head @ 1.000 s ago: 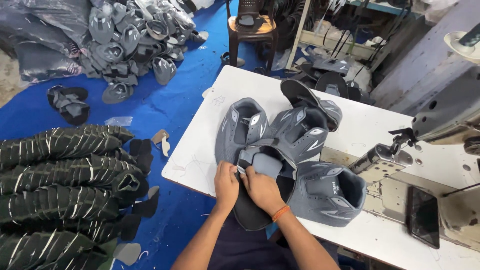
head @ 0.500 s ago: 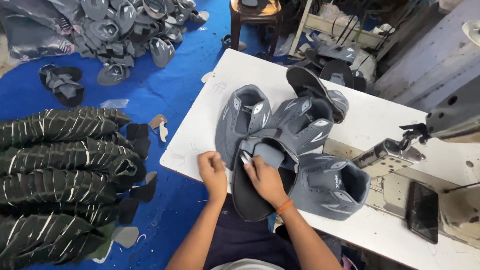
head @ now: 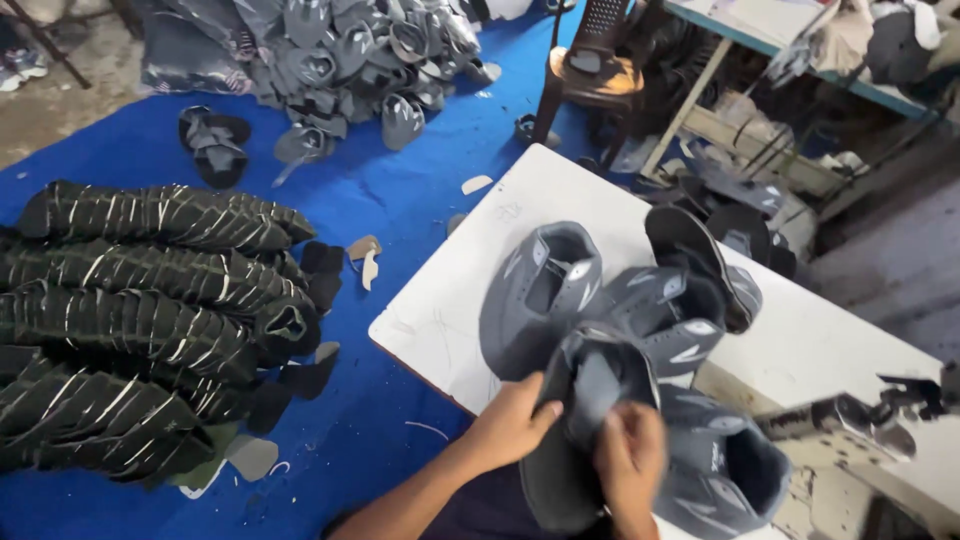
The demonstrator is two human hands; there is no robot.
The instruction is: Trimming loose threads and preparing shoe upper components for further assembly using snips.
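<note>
Head view: at the near edge of the white table (head: 800,350), the left hand (head: 510,425) and right hand (head: 630,460) pinch a grey shoe upper (head: 585,400), fingers closed on its collar. It looks light, soft and floppy, best gripped by the rim.

Left forearm enters frame from six o'clock, angling up toward one o'clock, bare to the wrist. Left hand (head: 508,428) palm down, fingers curled and closed on the edge of the piece it holds, thumb pointing toward two o'clock. Right hand (head: 630,462) sits just at three o'clock of the left, close but apart from it, back toward the camera, fingers (head: 628,428) bent and pinched shut on the same piece. Right hand slightly blurred. Right forearm drops out of frame at six o'clock.
</note>
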